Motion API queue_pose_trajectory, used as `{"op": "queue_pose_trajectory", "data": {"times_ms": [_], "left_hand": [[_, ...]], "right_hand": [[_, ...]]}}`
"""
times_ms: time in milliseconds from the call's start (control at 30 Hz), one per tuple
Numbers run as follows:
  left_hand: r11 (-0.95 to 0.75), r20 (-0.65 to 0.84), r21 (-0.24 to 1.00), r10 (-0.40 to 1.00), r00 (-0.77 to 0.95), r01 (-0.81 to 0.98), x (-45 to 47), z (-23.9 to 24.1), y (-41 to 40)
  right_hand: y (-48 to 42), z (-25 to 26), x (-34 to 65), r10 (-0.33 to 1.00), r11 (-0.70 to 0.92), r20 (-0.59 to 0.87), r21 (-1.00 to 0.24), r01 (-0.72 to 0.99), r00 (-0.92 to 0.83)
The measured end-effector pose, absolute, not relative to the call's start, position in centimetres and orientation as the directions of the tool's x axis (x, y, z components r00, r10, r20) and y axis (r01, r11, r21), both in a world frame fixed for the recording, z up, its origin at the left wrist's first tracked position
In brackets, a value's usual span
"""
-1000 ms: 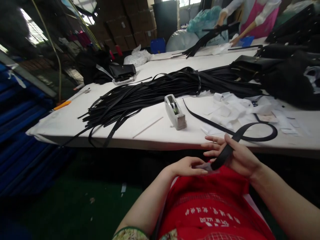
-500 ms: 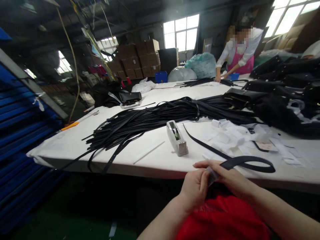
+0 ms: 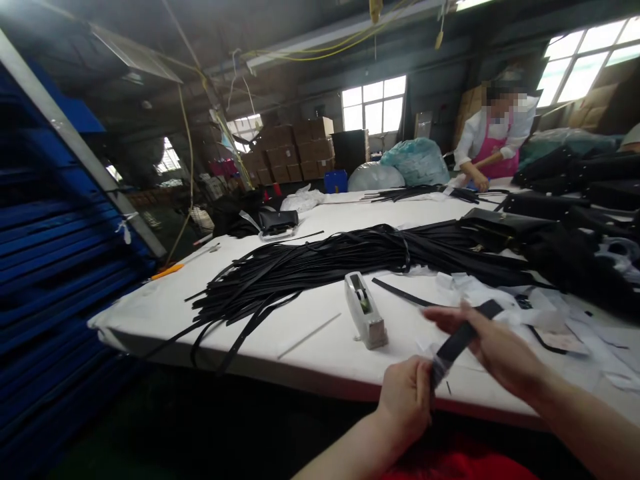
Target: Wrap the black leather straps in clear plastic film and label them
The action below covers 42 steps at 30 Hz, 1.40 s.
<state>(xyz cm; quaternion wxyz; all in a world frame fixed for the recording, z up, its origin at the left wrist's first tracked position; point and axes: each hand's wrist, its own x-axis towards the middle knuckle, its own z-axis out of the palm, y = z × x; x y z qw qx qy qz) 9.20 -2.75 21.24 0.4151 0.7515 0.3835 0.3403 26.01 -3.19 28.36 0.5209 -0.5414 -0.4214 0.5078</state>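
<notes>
A black strap [image 3: 454, 348] stretches between my two hands above the table's front edge. My left hand [image 3: 407, 399] is closed in a pinch on the strap's near end, where a clear plastic wrap [image 3: 438, 368] covers it. My right hand [image 3: 493, 343], slightly blurred, has the strap running between thumb and fingers, with the fingertips extended to the left. Beyond the right hand, part of the strap doubles back, and a narrow black length [image 3: 400, 291] lies on the table. A grey tape dispenser [image 3: 367, 312] stands left of the hands.
A large bundle of black straps [image 3: 310, 259] lies across the white table [image 3: 320, 360], some ends hanging over its edge. White scraps [image 3: 540, 307] and black bags [image 3: 560, 233] spread at right. An orange-handled tool [image 3: 167, 271] rests far left. A co-worker [image 3: 495, 140] handles straps opposite.
My hands have moved apart, exposing more of the strap between them. The right hand has shifted up and right, and the strap's loop has shrunk. The view has tilted up.
</notes>
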Motion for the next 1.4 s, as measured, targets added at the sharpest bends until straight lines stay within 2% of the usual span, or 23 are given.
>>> {"op": "queue_pose_trajectory", "data": {"times_ms": [67, 100, 233, 267, 367, 400, 533, 567, 667, 733, 767, 867, 933, 1100, 1167, 1233, 1300, 1400], "left_hand": [[-0.365, 0.218, 0.894, 0.862, 0.458, 0.262, 9.5, 21.8, -2.3], [-0.371, 0.23, 0.894, 0.862, 0.451, 0.253, 9.7, 22.1, -2.0], [-0.374, 0.242, 0.886, 0.877, 0.415, 0.273, 9.8, 23.8, -0.4], [-0.367, 0.245, 0.892, 0.883, 0.399, 0.264, 9.8, 24.4, 0.1], [-0.385, 0.298, 0.903, 0.881, 0.367, 0.19, 9.9, 26.8, 1.4], [-0.408, 0.328, 0.897, 0.872, 0.363, 0.171, 10.0, 27.8, 1.7], [-0.517, 0.428, 0.839, 0.819, 0.382, 0.169, 10.6, 32.1, 3.1], [-0.544, 0.452, 0.821, 0.805, 0.384, 0.174, 10.7, 33.2, 3.5], [-0.605, 0.529, 0.78, 0.774, 0.348, 0.16, 11.3, 36.2, 4.7], [-0.626, 0.565, 0.762, 0.767, 0.303, 0.166, 11.8, 37.3, 5.2], [-0.633, 0.574, 0.753, 0.765, 0.291, 0.18, 12.0, 37.5, 5.3], [-0.636, 0.563, 0.739, 0.764, 0.315, 0.223, 12.8, 37.3, 5.3], [-0.637, 0.559, 0.737, 0.762, 0.328, 0.223, 13.3, 37.5, 5.5], [-0.74, 0.704, 0.641, 0.673, 0.226, 0.203, 13.6, 42.5, 6.3], [-0.786, 0.759, 0.566, 0.615, 0.214, 0.249, 13.4, 44.3, 6.3], [-0.804, 0.768, 0.518, 0.587, 0.256, 0.293, 13.6, 45.2, 6.2], [-0.794, 0.738, 0.543, 0.606, 0.296, 0.273, 14.0, 45.7, 6.3], [-0.721, 0.671, 0.682, 0.684, 0.285, 0.124, 14.8, 47.1, 6.6]], "right_hand": [[-2.7, 28.7, 25.8, 0.984, -0.179, -0.179, -0.984, 0.021, -0.011], [-2.3, 28.9, 25.8, 0.983, -0.182, -0.182, -0.983, 0.002, -0.036], [-0.4, 31.0, 26.0, 0.987, 0.042, 0.0, -0.965, -0.258, 0.163], [0.0, 31.7, 26.0, 0.988, 0.069, 0.033, -0.966, -0.248, 0.148], [0.8, 34.4, 25.7, 0.995, 0.05, 0.056, -0.997, -0.065, -0.085], [1.2, 35.6, 25.7, 0.991, 0.071, 0.075, -0.997, -0.039, -0.115], [2.8, 40.5, 26.2, 0.967, 0.251, 0.236, -0.951, -0.179, 0.097], [3.0, 41.5, 26.1, 0.961, 0.273, 0.258, -0.942, -0.195, 0.098], [3.2, 43.4, 25.6, 0.957, 0.243, 0.258, -0.963, -0.118, -0.131], [3.5, 44.8, 25.6, 0.954, 0.217, 0.225, -0.974, -0.058, -0.199], [3.9, 45.7, 25.9, 0.963, 0.217, 0.225, -0.974, -0.073, -0.149], [5.2, 49.4, 27.5, 0.947, 0.31, 0.276, -0.923, -0.228, 0.166], [5.5, 51.4, 28.0, 0.914, 0.381, 0.323, -0.893, -0.242, 0.247], [4.6, 52.6, 26.6, 0.885, 0.458, 0.462, -0.886, -0.079, -0.052], [4.5, 54.1, 26.7, 0.87, 0.49, 0.492, -0.87, -0.055, -0.032], [4.7, 56.7, 27.4, 0.825, 0.564, 0.559, -0.824, -0.047, 0.084], [5.0, 59.1, 28.0, 0.767, 0.634, 0.623, -0.773, -0.031, 0.152], [4.8, 59.7, 27.6, 0.763, 0.645, 0.645, -0.764, 0.015, 0.045]]}}
